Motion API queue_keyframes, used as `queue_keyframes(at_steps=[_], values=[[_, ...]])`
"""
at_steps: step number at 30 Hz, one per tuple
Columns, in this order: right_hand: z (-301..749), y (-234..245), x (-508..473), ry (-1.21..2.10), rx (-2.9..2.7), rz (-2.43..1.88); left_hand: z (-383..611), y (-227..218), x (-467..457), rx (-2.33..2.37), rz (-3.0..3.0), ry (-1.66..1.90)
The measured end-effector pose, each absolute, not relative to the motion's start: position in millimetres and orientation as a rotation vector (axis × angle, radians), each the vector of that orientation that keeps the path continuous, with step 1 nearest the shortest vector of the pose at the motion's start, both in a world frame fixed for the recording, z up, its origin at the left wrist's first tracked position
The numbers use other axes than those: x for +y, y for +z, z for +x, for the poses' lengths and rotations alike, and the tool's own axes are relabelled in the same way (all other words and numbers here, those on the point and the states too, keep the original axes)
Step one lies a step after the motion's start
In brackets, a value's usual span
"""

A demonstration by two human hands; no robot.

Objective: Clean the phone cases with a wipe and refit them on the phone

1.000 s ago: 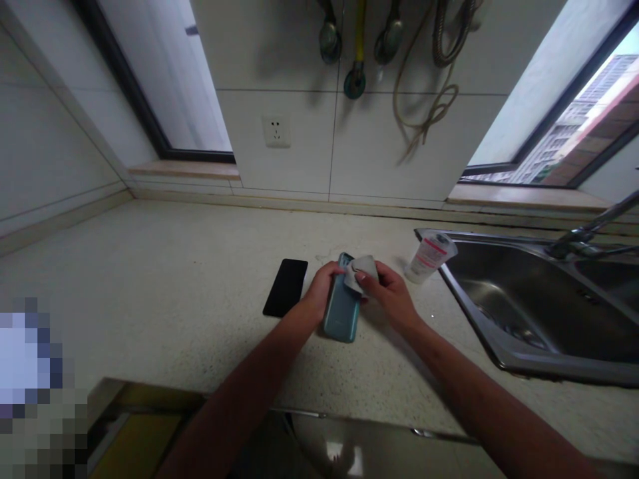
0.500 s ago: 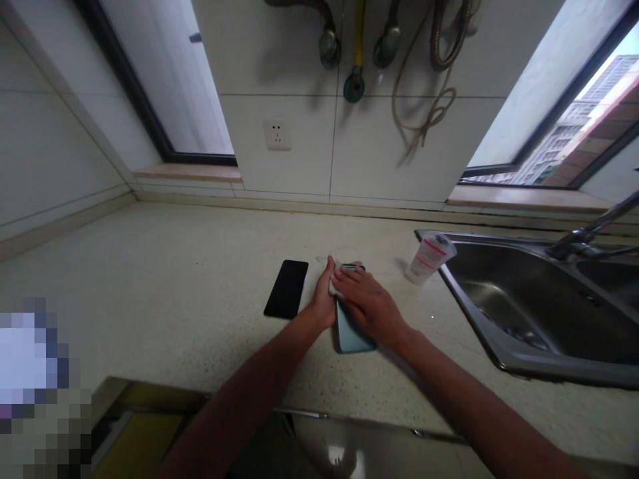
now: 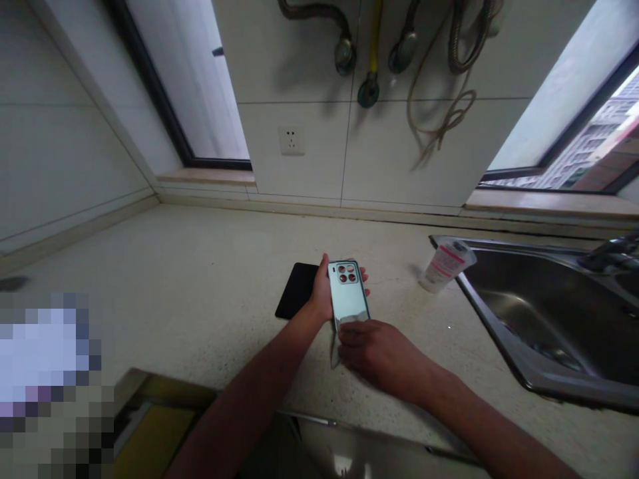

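Note:
My left hand [image 3: 322, 296] grips a light teal phone [image 3: 348, 296] by its edges, back side up with the camera block at the far end. My right hand [image 3: 374, 351] is closed on a small grey wipe cloth [image 3: 344, 332] and presses it against the phone's near end. A black phone [image 3: 298, 298] lies flat on the speckled countertop [image 3: 200, 286], just left of my left hand and partly hidden by it.
A white tube with a red label [image 3: 446, 264] lies at the steel sink's [image 3: 549, 326] left rim. A tap [image 3: 612, 249] sits at far right. Hoses [image 3: 369, 60] hang on the tiled wall above a socket [image 3: 292, 140]. A blurred patch [image 3: 50, 372] covers lower left.
The teal phone now lies back up with its cameras showing. My right hand slid the cloth from the phone's far end down to its near end. The view shifted slightly.

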State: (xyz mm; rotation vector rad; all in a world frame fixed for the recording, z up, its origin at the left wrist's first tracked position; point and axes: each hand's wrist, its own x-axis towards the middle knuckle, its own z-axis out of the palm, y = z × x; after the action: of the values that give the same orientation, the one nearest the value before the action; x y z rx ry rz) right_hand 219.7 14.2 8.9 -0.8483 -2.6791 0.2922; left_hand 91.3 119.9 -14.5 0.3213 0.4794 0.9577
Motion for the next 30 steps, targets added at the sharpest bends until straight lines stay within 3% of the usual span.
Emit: queue_keyframes(at_steps=[4, 10, 21, 30], values=[[225.0, 16.6, 15.9, 0.309, -2.808, -0.791, 93.8, -14.0, 118.9, 0.507, 0.328, 0.905], [247.2, 31.2, 29.7, 0.456, -2.796, -1.099, 95.7, -18.3, 121.3, 0.563, 0.342, 0.869], [255.7, 27.2, 41.0, 0.448, -2.740, -1.244, 96.8, -12.6, 114.8, 0.599, 0.363, 0.838], [257.7, 20.7, 50.3, 0.189, -2.662, -1.288, 102.2, -12.9, 112.3, 0.590, 0.289, 0.909]])
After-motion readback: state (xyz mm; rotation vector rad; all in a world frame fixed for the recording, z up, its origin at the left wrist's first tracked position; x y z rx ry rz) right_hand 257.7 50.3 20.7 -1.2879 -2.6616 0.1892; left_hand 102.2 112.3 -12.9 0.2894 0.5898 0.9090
